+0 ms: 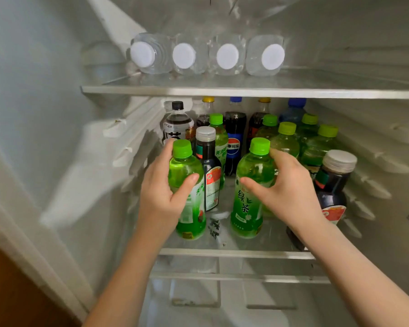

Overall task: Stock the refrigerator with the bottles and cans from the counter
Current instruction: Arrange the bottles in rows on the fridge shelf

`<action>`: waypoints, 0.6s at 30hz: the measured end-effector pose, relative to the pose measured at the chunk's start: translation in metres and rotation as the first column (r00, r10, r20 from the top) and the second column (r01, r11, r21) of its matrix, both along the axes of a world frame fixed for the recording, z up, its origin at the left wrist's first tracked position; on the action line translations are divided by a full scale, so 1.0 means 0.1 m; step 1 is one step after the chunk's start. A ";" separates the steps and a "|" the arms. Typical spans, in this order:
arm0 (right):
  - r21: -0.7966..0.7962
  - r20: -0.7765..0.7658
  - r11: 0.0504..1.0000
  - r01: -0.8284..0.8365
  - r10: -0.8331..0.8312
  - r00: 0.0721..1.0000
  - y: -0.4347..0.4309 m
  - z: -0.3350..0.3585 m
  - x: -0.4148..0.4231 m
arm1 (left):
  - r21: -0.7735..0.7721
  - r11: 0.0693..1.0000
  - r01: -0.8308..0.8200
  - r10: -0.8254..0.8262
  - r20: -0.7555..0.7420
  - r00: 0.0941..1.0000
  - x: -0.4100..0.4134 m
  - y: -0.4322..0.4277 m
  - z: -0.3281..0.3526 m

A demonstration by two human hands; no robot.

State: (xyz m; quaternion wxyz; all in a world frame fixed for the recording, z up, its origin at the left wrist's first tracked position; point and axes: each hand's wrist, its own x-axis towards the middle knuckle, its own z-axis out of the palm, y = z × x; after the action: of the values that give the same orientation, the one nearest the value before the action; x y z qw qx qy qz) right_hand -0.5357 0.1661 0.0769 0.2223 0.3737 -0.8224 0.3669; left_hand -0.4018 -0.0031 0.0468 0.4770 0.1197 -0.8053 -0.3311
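Observation:
Both my hands are inside the open refrigerator at its middle glass shelf (236, 252). My left hand (162, 194) grips a green tea bottle (187, 171) with a green cap at the shelf's front left. My right hand (286, 185) grips a second green tea bottle (252, 180) near the front middle. Both bottles stand upright, with their bases at the shelf surface. Behind them stand several more green tea bottles (286, 140), a Pepsi bottle (234, 140) and other dark drinks.
Several clear water bottles (184, 55) with white caps lie on the upper shelf (246, 92), caps facing me. A dark bottle with a grey cap (207, 161) stands between my hands. Another dark bottle (333, 182) sits at the right front. Drawers show below.

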 end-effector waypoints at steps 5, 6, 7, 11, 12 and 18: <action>0.039 0.036 0.999 0.015 -0.017 0.999 -0.06 0.03 -0.01 | -0.051 0.993 -0.106 0.103 -0.058 0.993 0.08 -0.14 0.00; 0.054 0.052 0.999 0.005 -0.007 0.999 -0.06 0.06 -0.01 | -0.044 0.991 -0.126 0.122 -0.071 0.990 0.08 -0.15 -0.01; 0.076 0.076 0.997 -0.015 0.009 0.997 -0.06 0.09 -0.02 | -0.033 0.990 -0.138 0.135 -0.085 0.987 0.06 -0.17 -0.03; 0.226 0.154 0.973 -0.049 0.014 0.988 -0.03 0.33 -0.07 | 0.005 0.987 -0.159 0.158 -0.131 0.979 0.00 -0.21 -0.11; 0.260 0.115 0.965 -0.029 -0.002 0.993 -0.04 0.40 -0.08 | 0.010 0.989 -0.151 0.151 -0.145 0.978 -0.02 -0.22 -0.12; 0.208 -0.090 0.976 -0.070 0.090 0.992 -0.39 0.85 -0.18 | 0.078 0.988 -0.132 0.150 -0.300 0.942 -0.18 -0.22 -0.18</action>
State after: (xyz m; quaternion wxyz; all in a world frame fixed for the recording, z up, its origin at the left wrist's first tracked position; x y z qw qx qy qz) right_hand -0.5535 0.1266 0.1615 0.2083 0.4450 -0.8280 0.2702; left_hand -0.4203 -0.0253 0.0292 0.6144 0.1380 -0.7016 -0.3334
